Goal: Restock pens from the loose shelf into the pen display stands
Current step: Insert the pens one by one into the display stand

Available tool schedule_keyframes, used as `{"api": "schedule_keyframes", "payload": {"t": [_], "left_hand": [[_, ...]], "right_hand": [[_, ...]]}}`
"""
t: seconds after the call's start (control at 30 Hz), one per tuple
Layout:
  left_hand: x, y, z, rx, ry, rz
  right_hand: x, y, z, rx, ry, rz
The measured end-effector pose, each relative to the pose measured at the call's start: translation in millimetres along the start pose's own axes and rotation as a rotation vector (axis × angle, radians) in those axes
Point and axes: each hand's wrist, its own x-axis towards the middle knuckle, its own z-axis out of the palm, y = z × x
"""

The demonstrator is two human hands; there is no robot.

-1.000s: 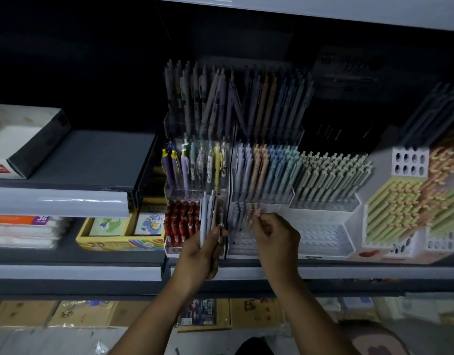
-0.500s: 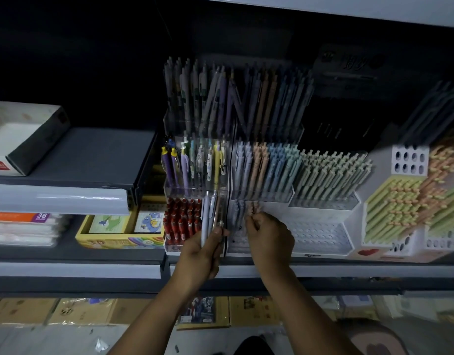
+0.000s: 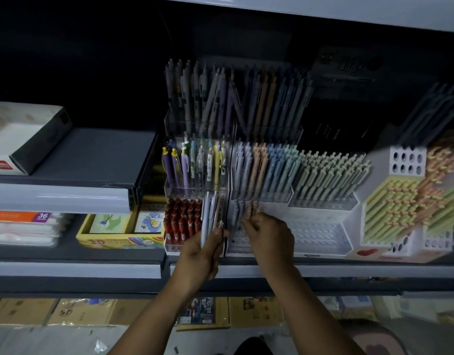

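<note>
My left hand (image 3: 199,254) grips a small bundle of pale pens (image 3: 208,216) upright, in front of the red pens (image 3: 182,219) in the clear stand. My right hand (image 3: 270,238) pinches a peach pen (image 3: 251,210) at the left end of the bottom tier of the white tiered pen stand (image 3: 320,237), beside a few grey-blue pens standing there. Most holes of that bottom tier show no pens. The tiers above hold rows of pastel pens (image 3: 267,167).
A white perforated stand (image 3: 406,160) with yellow and peach pens stands at the right. A yellow box (image 3: 118,237) sits left of the red pens. A grey shelf (image 3: 67,193) with a white box juts out at the left. Cartons lie on the floor below.
My right hand has shifted slightly left and up along the bottom tier, fingers now at the peach pens. My left hand keeps its bundle in nearly the same place.
</note>
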Motion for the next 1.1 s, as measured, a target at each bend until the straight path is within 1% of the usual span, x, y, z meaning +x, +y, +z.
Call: {"api": "schedule_keyframes", "payload": {"t": [0.1,0.2,0.3,0.6,0.77,0.87,1.0,1.1], "left_hand": [[-0.2,-1.3,-0.7,0.015,0.000,-0.001],[-0.6,-3.5,-1.9,0.021,0.001,-0.011],[-1.7,-4.5,-1.9,0.032,-0.010,-0.009],[-5.8,-2.6,-1.5,0.045,-0.001,-0.005],[-6.3,-2.0,-2.3,0.046,0.001,-0.004],[-6.5,-2.6,-3.3,0.050,0.003,-0.009],[-6.7,-2.8,-4.4,0.030,0.005,-0.009],[-6.5,-3.1,-4.5,0.031,0.005,-0.004]], "right_hand": [[2.6,6.0,-9.8,0.180,-0.119,0.006],[6.3,7.9,-23.4,0.337,-0.087,0.041],[12.8,7.1,-30.5,0.400,-0.082,0.071],[26.1,6.4,-31.0,0.330,-0.115,0.025],[41.4,-0.2,-38.3,0.245,-0.149,-0.086],[49.1,-5.3,-37.1,0.182,-0.186,-0.061],[57.9,-6.0,-35.6,0.155,-0.221,-0.017],[62.5,-5.9,-37.3,0.099,-0.257,-0.017]]}}
